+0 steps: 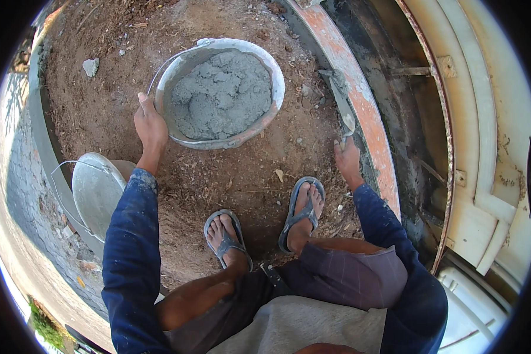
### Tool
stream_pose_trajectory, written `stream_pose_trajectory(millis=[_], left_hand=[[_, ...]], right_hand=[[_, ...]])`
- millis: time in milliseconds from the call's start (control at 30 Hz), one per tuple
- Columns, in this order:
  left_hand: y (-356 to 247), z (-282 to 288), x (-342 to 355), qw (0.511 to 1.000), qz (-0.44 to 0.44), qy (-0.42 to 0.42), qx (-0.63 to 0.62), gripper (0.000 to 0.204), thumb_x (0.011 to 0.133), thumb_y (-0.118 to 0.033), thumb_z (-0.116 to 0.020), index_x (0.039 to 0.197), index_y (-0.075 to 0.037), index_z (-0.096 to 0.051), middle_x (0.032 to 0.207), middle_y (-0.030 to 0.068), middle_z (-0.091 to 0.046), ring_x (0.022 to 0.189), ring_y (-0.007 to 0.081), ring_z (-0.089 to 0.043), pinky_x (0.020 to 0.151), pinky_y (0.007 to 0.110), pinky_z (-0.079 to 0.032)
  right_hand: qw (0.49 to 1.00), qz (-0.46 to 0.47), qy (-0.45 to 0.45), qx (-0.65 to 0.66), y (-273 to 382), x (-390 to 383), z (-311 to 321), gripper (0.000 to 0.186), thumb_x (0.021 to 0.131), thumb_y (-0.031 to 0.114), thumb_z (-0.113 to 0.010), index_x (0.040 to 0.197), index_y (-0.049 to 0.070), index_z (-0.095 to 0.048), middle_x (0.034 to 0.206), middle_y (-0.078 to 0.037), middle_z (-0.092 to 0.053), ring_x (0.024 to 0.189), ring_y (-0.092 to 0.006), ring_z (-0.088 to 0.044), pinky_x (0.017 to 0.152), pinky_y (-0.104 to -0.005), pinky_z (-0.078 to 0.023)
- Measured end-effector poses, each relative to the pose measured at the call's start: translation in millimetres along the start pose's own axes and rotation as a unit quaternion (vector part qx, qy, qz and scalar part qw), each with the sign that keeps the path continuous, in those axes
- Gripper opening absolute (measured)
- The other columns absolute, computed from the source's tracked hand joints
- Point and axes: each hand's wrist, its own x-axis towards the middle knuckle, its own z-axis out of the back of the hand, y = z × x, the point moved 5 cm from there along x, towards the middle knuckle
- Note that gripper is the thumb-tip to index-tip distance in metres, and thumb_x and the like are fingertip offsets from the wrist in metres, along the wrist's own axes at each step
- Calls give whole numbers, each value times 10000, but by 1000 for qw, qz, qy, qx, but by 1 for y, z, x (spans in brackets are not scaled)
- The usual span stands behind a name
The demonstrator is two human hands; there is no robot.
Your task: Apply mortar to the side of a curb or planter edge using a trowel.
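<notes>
A bucket (277, 82) with a pale, mortar-smeared rim stands on the soil ahead of me, full of wet grey mortar (224, 94). My left hand (151, 128) is at its left side, fingers closed round the thin wire handle (159, 74). On the right, my right hand (348, 160) grips a trowel (340, 105) by its handle. The trowel's blade points away from me and lies along the inner side of a low curved wall edge (369, 106). Mortar clings to the blade's far end.
A second, mortar-coated bucket (94, 192) with a wire handle sits left of my forearm by a grey kerb (47, 138). Beyond the right wall edge runs a rusty metal rail (442, 118) beside pale panels. My sandalled feet rest on bare soil with scattered stones.
</notes>
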Motion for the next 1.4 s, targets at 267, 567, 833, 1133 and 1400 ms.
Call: stream_pose_trajectory(millis=[267, 567, 833, 1133, 1400], left_hand=[[-7, -1, -3, 1000, 14, -9, -11, 653, 1048, -464, -280, 932, 70, -638, 819, 117, -614, 778, 191, -539, 751, 367, -435], [-1, 1, -1, 1000, -12, -11, -7, 652, 1046, -467, -277, 881, 62, -622, 771, 102, -585, 745, 192, -510, 731, 364, -426], [8, 3, 5, 999, -25, -22, 23, 647, 1047, -458, -271, 824, 56, -593, 715, 106, -557, 704, 199, -490, 694, 389, -406], [0, -1, 1, 1000, 11, -3, 14, 653, 1043, -467, -270, 958, 64, -640, 848, 154, -641, 796, 226, -569, 776, 389, -442], [1, 0, 2, 1000, 18, 4, 8, 658, 1043, -468, -264, 998, 69, -643, 878, 162, -649, 825, 234, -585, 797, 383, -447]], right_hand=[[995, -24, 98, 16, -28, 8, 2, 394, 874, 324, -642, 992, -37, -537, 789, -309, -622, 801, -503, -607, 702, -531, -456], [940, -184, 137, 252, -15, -12, 13, 276, 916, 288, -605, 888, 20, -545, 642, -56, -560, 487, -132, -556, 413, -318, -446], [999, -21, 18, 25, 3, -45, 7, 366, 883, 319, -618, 924, -38, -546, 735, -270, -621, 725, -455, -625, 676, -512, -466], [990, -44, 117, 70, 5, 33, -11, 346, 883, 300, -612, 966, -26, -532, 745, -227, -633, 648, -406, -632, 607, -492, -489], [927, -182, 127, 303, 20, 11, 2, 260, 922, 273, -596, 967, 29, -517, 651, -56, -545, 483, -165, -543, 419, -326, -446]])
